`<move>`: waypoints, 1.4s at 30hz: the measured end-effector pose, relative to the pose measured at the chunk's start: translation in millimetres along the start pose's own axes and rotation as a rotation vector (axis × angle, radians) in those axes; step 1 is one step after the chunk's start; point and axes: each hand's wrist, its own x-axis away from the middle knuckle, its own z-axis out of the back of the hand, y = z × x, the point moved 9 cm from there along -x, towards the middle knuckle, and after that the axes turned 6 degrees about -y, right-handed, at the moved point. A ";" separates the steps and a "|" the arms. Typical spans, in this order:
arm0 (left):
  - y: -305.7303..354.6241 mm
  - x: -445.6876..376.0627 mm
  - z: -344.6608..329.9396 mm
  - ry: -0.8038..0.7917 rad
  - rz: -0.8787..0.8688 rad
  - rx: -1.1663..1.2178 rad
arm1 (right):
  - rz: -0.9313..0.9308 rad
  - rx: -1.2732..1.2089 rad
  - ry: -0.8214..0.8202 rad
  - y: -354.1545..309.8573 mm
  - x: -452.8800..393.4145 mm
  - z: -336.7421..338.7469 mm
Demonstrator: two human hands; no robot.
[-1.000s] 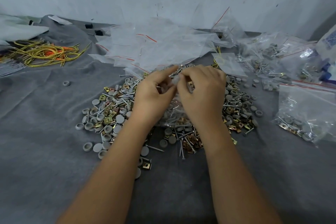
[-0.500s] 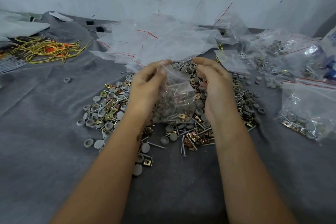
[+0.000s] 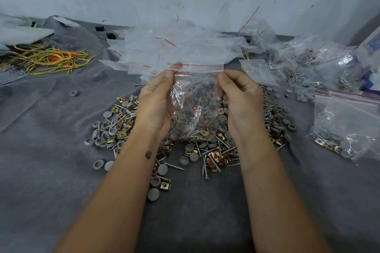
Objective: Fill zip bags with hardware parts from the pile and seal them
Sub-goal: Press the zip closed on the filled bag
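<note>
A clear zip bag [image 3: 195, 96] with a red seal line hangs upright above the pile, holding grey caps, screws and brass clips in its lower part. My left hand [image 3: 156, 98] pinches the bag's top left corner. My right hand [image 3: 239, 96] pinches the top right corner, and the seal strip is stretched flat between them. Under the bag lies the pile of hardware parts [image 3: 216, 150]: grey round caps, silver screws and gold-coloured clips, spread on the grey cloth [image 3: 51, 170].
Empty zip bags [image 3: 164, 47] lie heaped behind the pile. Filled bags [image 3: 345, 125] sit at the right, with more filled bags [image 3: 308, 57] behind them. Yellow and orange cords [image 3: 51, 57] lie at the far left. A lone grey cap [image 3: 74, 93] sits apart. A white wall stands behind.
My hands moved apart from the bag's middle to its two top corners and lifted it. The bag's top now stands stretched and raised above the pile.
</note>
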 end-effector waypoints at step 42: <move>-1.4 7.8 -9.9 0.016 -0.045 -0.100 | -0.064 0.001 0.026 16.3 -1.6 -8.0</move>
